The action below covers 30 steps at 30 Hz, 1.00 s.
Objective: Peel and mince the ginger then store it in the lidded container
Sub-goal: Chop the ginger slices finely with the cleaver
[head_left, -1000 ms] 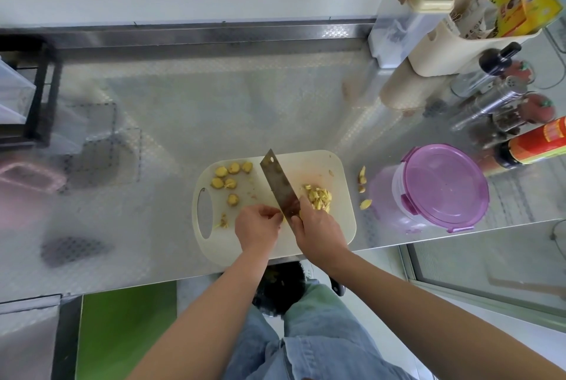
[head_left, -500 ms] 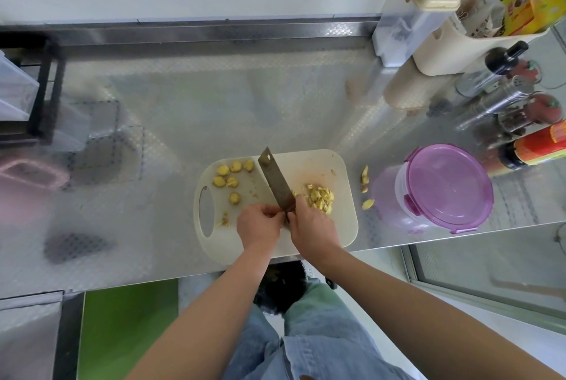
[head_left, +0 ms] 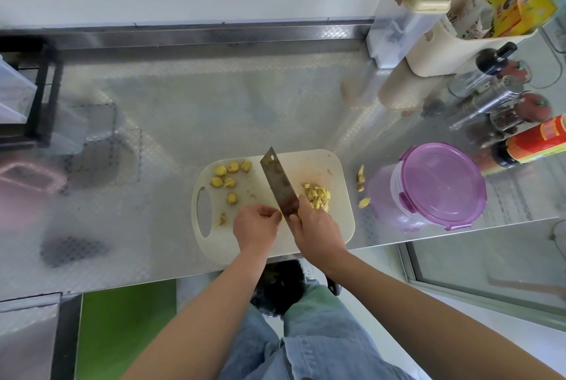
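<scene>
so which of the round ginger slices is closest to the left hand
The lone slice, sitting apart below the cluster of five, is the closest one to the left hand.

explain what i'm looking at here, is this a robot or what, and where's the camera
No robot: these are a person's two bare hands, filmed by one wide-angle camera worn on the head, looking down. A steel counter holds a pale cutting board. The right hand grips a cleaver, blade over the board. The left hand curls beside the blade; what it holds is hidden. Left of the blade lie ginger slices, right of it a chopped pile. A few ginger scraps lie on the counter beside a purple-lidded container, lid on.
</scene>
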Available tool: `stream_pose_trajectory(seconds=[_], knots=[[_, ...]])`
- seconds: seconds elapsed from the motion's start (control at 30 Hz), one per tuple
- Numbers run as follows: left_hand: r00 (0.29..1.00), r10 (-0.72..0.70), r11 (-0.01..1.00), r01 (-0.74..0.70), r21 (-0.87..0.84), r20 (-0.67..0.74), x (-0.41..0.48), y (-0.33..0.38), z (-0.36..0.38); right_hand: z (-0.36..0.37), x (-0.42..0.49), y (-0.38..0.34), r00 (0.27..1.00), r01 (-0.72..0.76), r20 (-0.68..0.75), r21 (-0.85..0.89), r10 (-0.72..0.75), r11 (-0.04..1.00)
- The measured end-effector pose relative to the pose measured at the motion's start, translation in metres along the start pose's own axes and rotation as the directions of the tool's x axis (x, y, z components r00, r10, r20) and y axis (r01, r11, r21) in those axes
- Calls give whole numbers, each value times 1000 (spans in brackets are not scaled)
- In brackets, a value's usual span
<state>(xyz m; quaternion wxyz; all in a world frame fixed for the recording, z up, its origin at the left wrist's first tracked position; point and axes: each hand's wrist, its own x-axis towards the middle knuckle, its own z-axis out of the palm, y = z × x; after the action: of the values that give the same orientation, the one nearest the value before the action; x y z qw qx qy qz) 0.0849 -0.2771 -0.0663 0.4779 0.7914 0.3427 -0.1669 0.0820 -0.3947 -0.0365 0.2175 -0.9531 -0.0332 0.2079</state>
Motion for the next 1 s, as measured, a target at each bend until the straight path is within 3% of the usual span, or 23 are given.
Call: stream_pose_trajectory(seconds=[1.0], knots=[[999,30,999,-28,45,-44,3,-1,6,3,14,-8,998,-19,55,-27,21,999]])
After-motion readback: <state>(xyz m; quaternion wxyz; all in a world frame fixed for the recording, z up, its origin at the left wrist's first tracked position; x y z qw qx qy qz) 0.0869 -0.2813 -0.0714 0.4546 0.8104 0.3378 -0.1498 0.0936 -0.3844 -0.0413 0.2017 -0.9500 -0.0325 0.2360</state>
